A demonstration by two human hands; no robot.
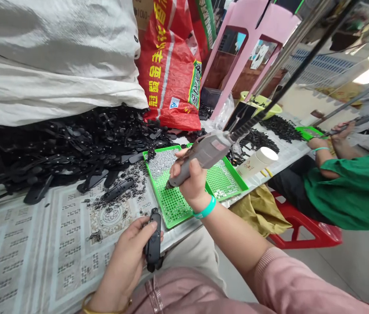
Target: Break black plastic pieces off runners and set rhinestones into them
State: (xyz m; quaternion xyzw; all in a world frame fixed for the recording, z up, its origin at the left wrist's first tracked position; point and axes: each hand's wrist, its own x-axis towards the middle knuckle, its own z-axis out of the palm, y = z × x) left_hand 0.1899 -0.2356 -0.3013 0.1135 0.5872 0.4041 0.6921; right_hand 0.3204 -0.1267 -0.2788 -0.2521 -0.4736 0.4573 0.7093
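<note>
The left hand [131, 245] pinches a slim, elongated black piece [153, 240], while the right hand [193, 185] wraps around a thick gray, dark-tipped electric screwdriver [206, 153] above a green tray [160, 201].

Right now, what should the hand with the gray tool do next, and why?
Maybe the right hand should lower the gray tool slightly: its tip points into the green tray of silver pieces, while the left hand holds a black part.

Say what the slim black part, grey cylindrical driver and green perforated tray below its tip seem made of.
Slim black part: probably satin plastic, given its dull sheen.
Grey cylindrical driver: likely matte plastic housing, without mirror-like highlights.
Green perforated tray: apparently smooth moulded plastic, evenly coloured, thin-walled.
</note>
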